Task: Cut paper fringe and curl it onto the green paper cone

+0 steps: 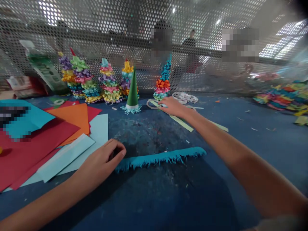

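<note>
My left hand (103, 162) rests on the dark blue table (168, 199), fingers curled, fingertips at the left end of a teal fringed paper strip (160, 158) that lies flat before me. My right hand (173, 107) reaches far forward, fingers on a tape ring (152, 104) and pale green paper strips (183, 123). Whether it grips anything is hidden. A green paper cone (132, 91) with a teal fringe at its base stands just left of that hand. Beside it stands a partly covered cone (163, 81) with coloured fringes.
Sheets of red, orange, teal and pale blue paper (60, 134) lie at the left. Several finished fringed cones (91, 80) line a perforated metal screen (154, 38) at the back. White tape rings (185, 97) and more fringed pieces (284, 96) lie right. People stand behind the screen.
</note>
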{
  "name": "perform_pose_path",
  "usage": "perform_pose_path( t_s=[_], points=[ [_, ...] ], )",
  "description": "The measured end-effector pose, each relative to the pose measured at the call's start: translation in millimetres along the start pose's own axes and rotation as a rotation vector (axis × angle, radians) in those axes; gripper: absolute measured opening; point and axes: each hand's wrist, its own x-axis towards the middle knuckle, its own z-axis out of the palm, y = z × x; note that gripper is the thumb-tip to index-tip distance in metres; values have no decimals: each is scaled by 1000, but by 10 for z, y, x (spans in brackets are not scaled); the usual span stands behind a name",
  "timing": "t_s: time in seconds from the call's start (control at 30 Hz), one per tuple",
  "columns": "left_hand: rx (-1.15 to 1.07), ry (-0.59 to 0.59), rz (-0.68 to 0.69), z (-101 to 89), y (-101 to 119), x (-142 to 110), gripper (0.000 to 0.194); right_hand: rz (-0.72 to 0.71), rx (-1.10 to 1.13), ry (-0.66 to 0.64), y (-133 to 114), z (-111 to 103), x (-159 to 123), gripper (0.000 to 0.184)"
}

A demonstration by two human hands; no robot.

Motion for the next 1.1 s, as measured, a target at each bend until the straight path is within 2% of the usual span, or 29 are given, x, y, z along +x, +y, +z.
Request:
perform_pose_path(
  t_s=[0.1,0.17,0.27,0.37,0.43,0.53,0.67,0.8,0.87,0.97,1.03,1.1],
  points=[
    [-51,13,20,-36,-45,-24,37,-51,24,-11,-364,80,189,33],
    [-54,45,45,-69,-43,-28,36,-92,64,-6,-574,47,134,31],
    [27,172,124,-123,33,6,39,-208,175,1,-939,-71,-220,16],
    [105,291,217,-178,170,59,47,-312,282,4,-1371,-221,-698,12],
    [55,297,253,-214,260,61,43,-334,365,46,-1620,-321,-949,9],
    [-73,307,211,-257,357,-16,36,-327,449,64,-1842,-424,-1142,11],
    [-214,313,170,-301,412,-133,23,-307,416,65,-1921,-441,-1197,13],
    [-294,268,111,-338,376,-143,20,-265,414,9,-1932,-404,-1197,13],
    [-316,212,48,-334,291,-135,21,-237,458,-90,-1928,-387,-1161,18],
    [-351,92,-47,-284,88,-124,25,-199,525,-337,-1877,-349,-1027,21],
    [-370,53,-94,-240,-45,-115,27,-162,515,-501,-1795,-312,-902,31],
    [-373,33,-152,-210,-122,-113,27,-138,493,-599,-1685,-288,-791,29]
  ],
)
